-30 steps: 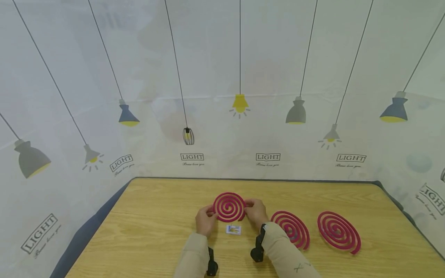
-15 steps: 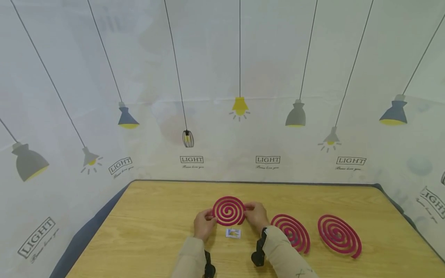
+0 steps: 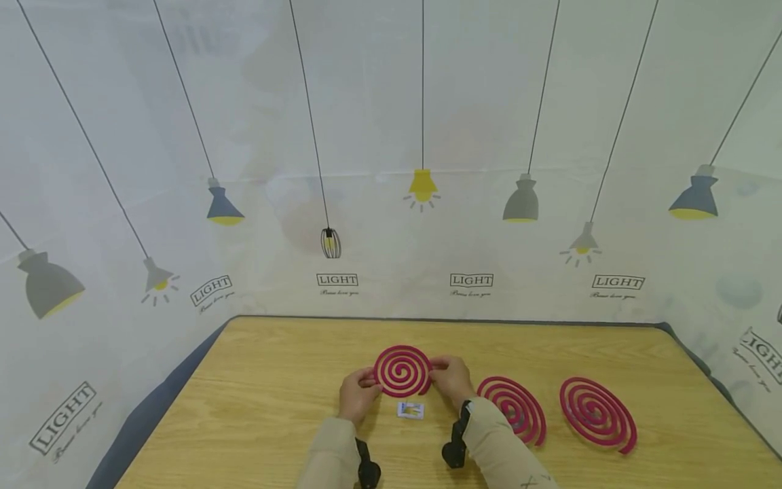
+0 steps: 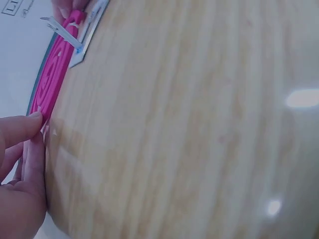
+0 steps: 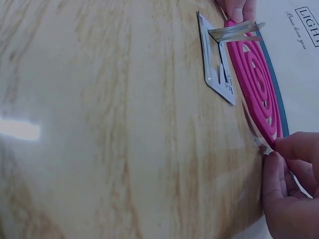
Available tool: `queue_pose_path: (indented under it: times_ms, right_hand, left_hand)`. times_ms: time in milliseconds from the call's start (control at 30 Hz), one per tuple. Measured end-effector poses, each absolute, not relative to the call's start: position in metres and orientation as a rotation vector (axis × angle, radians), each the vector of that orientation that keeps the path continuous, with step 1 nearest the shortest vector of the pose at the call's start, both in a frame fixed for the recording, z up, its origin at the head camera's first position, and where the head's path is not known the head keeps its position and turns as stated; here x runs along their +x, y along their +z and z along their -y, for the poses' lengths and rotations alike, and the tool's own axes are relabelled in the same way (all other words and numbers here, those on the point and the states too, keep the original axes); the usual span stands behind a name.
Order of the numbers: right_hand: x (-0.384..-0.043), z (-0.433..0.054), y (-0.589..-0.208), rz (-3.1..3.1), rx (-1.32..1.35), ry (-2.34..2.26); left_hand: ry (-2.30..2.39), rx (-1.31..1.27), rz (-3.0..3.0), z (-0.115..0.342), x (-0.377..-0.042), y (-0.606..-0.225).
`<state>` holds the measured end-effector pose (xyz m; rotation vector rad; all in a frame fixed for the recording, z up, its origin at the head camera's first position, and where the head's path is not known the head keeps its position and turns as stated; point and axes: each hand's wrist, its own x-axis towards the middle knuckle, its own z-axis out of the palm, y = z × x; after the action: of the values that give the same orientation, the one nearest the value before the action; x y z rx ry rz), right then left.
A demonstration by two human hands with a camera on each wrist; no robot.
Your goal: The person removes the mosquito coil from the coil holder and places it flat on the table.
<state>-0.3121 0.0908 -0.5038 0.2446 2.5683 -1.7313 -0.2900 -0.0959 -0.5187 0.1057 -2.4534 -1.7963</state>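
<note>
The pink coil (image 3: 402, 371) stands lifted at the lower centre of the frame, above a small metal stand (image 3: 411, 410) on the worktop (image 3: 263, 407). The left hand (image 3: 357, 394) pinches its left edge, and the right hand (image 3: 451, 379) pinches its right edge. Two more coils (image 3: 512, 409) lie flat at lower right.

You wear long beige sleeves on both arms, loose and softly creased, each ending at the wrist. Your right sleeve (image 3: 497, 441) carries a small dark cross-shaped mark on the forearm, low toward the elbow. A black device is strapped at each wrist: one beneath your left sleeve (image 3: 332, 455), rounded at its lower end, and one at your right wrist, longer and blocky. Your left hand (image 3: 357, 396) and right hand (image 3: 453, 377) are bare, without gloves.
</note>
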Motion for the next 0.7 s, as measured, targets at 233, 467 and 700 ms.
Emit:
queue_pose_path:
  times_ms: [233,467,700]
  right_hand:
    - [-0.3121,-0.0914,-0.5051,-2.559,0.255,-1.755]
    - [-0.3119,-0.0914,-0.5068,-2.560,0.250,-1.760]
    - [-0.3105,-0.0910,-0.5053,-2.539,0.264,-1.773]
  left_hand:
    - [-1.836,0.132,2.439,0.0955,-0.2896,-0.5194]
    - [-1.887,0.125,2.424,0.0974,-0.2890,-0.5188]
    - [-1.894,0.141,2.441,0.0984,-0.2863,-0.5141]
